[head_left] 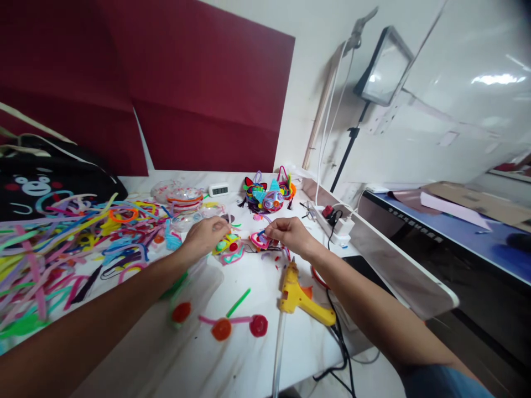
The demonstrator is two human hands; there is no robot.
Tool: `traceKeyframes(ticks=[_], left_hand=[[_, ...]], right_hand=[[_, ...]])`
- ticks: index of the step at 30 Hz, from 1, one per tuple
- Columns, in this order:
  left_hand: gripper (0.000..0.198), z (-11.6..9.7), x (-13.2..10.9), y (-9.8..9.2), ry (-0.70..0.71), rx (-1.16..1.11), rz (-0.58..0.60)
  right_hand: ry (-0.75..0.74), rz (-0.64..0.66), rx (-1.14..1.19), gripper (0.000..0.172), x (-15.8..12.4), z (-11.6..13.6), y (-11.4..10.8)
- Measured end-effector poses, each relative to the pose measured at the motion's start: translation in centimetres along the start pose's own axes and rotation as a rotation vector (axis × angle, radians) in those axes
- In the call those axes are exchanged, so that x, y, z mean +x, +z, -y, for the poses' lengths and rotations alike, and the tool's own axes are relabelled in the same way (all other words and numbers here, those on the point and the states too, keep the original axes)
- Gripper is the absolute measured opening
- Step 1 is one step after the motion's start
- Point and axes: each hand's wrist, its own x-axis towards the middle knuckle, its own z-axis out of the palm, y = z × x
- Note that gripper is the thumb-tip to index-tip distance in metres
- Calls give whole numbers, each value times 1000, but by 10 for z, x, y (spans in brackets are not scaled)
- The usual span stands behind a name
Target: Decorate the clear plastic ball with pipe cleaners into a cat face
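My left hand [206,236] has its fingertips pinched together above a yellow-green craft piece [227,243] with red dots; what they hold, if anything, I cannot make out. My right hand [289,233] pinches a small blue craft piece [261,234] over a pink craft piece [256,241] on the table. Just below the right hand lies a yellow hot glue gun [296,296], its clear glue stick [279,348] pointing toward me. Nearer me are a green pipe cleaner [239,302] and a pink pipe cleaner [239,319] with orange and red discs.
Many coloured pipe cleaners [83,243] spread over the left side, before a black bag [53,177]. At the back are finished colourful ornaments [269,196], a small digital clock [218,189] and stacked clear containers [182,199]. A power strip [332,221] and black cables [342,342] lie right.
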Motion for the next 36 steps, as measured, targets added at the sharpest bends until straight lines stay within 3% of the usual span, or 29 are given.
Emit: traceKeyframes(ticks=[2,7,13,28,36], left_hand=[[29,-11,-11,5,66,-14,10],[28,-35,-37,28,101,-170,246],[25,-36,-40,33,107,-244,372],[19,-48,-58,20,17,-336,423],[24,-35,-79,29,101,-354,340]], right_hand=[[-12,4,31,7,-4,2,0],[-40,6,125,9,-14,6,2],[7,-52,289,11,-27,14,3],[-1,-231,470,8,-45,19,18],[-90,-84,296,19,-67,24,16]])
